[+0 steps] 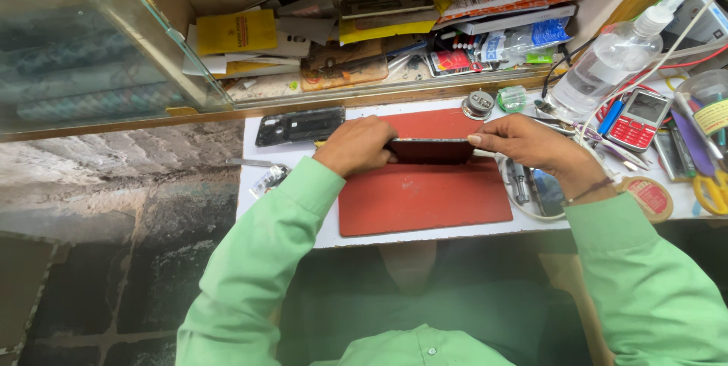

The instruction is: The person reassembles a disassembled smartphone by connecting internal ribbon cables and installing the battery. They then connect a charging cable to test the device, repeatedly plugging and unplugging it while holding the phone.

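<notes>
Hands grip one dark smartphone (431, 150): left hand (356, 146) closed on its end, right hand (516, 142) pinching the other. It stands edgewise over the red mat (425, 199); a removed back cover (300, 125) lies apart, so opening seems done.

You have two hands at work, your left hand (355, 146) and your right hand (523, 143), both on one dark phone (429, 150) over one red mat (425, 195). Around you, count one black phone back panel (300, 125), one red keypad phone (638, 119), and one clear spray bottle (607, 59). You also have one pair of yellow scissors (711, 191) and one small round metal tin (478, 104).
</notes>
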